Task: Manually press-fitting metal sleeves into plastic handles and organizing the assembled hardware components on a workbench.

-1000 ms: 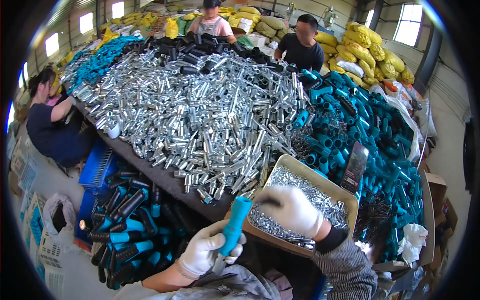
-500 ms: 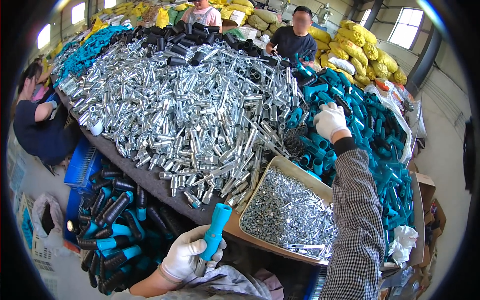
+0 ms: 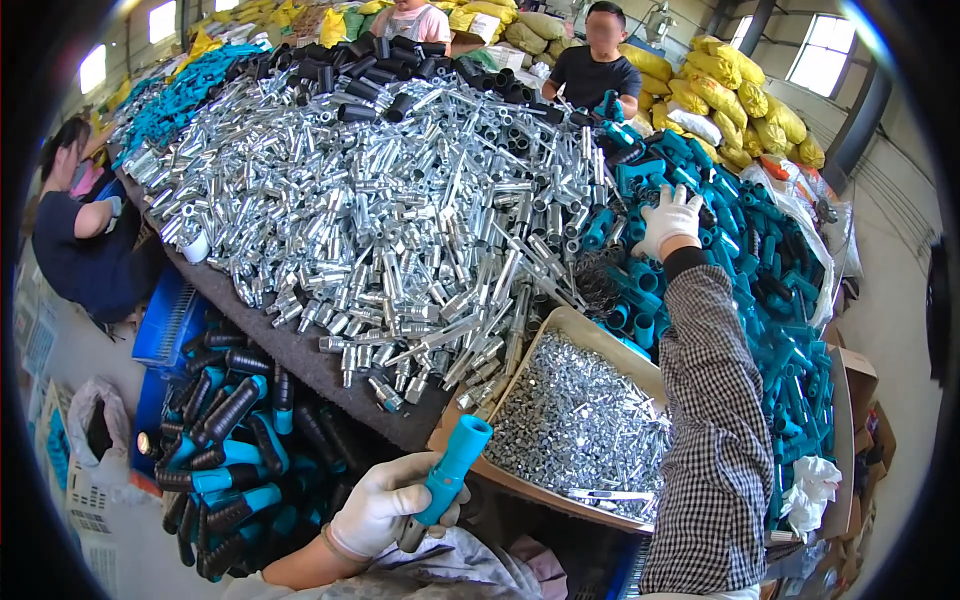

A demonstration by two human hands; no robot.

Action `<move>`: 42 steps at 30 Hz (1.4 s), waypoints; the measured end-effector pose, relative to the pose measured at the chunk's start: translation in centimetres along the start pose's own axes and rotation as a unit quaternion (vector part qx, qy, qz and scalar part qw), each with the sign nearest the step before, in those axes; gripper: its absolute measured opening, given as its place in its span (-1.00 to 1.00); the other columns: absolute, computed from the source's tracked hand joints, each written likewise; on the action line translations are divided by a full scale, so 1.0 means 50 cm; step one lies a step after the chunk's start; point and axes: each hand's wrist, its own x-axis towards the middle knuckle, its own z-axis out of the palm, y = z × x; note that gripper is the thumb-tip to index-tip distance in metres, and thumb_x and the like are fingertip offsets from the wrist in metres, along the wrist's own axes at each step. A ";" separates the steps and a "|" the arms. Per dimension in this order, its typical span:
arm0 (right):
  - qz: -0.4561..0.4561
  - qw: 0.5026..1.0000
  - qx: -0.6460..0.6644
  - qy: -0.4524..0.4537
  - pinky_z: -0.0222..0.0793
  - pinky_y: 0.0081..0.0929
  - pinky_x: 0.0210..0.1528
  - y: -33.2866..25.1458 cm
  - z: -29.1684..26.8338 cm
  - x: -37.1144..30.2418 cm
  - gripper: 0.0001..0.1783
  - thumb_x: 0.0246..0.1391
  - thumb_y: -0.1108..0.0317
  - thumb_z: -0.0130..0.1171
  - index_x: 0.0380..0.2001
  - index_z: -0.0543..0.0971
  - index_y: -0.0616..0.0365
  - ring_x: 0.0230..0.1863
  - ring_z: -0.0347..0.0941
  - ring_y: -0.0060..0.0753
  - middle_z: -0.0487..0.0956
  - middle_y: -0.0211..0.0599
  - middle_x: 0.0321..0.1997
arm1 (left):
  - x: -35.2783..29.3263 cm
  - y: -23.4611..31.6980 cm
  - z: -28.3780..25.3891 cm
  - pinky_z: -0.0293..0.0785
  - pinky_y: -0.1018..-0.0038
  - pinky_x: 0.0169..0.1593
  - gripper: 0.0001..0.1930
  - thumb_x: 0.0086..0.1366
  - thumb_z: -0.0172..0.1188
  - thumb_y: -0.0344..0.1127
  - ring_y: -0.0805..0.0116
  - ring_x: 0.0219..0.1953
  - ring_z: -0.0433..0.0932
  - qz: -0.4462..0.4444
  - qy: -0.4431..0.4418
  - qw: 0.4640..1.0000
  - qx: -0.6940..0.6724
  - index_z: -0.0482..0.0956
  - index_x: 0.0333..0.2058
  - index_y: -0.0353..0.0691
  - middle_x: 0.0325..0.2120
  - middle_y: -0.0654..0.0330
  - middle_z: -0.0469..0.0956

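Just left of the tray (image 3: 612, 345), the left hand (image 3: 385, 507) is gripping the teal tube (image 3: 455, 468), open end up. Beyond the tray, the right hand (image 3: 668, 222) is holding its fingers spread over teal parts (image 3: 640, 292); pinching one cleanly, without snagging neighbours, should work best.

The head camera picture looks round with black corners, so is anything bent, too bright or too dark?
Head view: fisheye distortion, with the dark post slanting near the rim; head view: left-side window glaring white, metal parts glinting; head view: deep shadow below the table; head view: left hand and teal tube fairly clear.
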 end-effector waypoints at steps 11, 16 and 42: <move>-0.166 0.835 0.449 0.272 0.37 -0.26 0.22 0.068 0.041 0.019 -0.59 0.01 0.03 0.26 -0.07 0.69 -0.11 0.19 0.44 0.05 0.49 -0.01 0.22 | 0.009 -0.004 -0.007 0.53 0.40 -0.30 -0.29 0.23 0.35 -0.13 0.26 -0.28 0.57 0.000 0.020 1.000 -0.001 0.31 0.15 -0.57 -0.15 -0.10 0.54; -0.074 0.943 0.314 0.077 0.55 -0.24 -0.09 0.037 0.042 0.004 -0.72 -0.07 0.06 0.29 -0.38 0.77 -0.03 -0.22 0.64 -0.01 0.70 -0.10 -0.29 | 0.003 -0.005 0.004 0.53 0.39 -0.30 -0.31 0.24 0.33 -0.14 0.26 -0.28 0.57 0.001 0.030 0.999 0.010 0.31 0.14 -0.57 -0.16 -0.09 0.55; 0.130 0.927 0.333 -0.110 0.43 -0.28 0.14 -0.028 0.110 0.064 -0.26 -0.02 -0.30 0.23 -0.03 0.66 0.12 0.15 0.53 -0.07 0.61 -0.05 0.10 | -0.012 0.020 0.017 0.51 0.51 -0.26 -0.46 0.27 0.26 -0.25 0.40 -0.39 0.53 -0.029 -0.031 0.991 0.127 0.42 0.10 -0.55 -0.30 0.08 0.57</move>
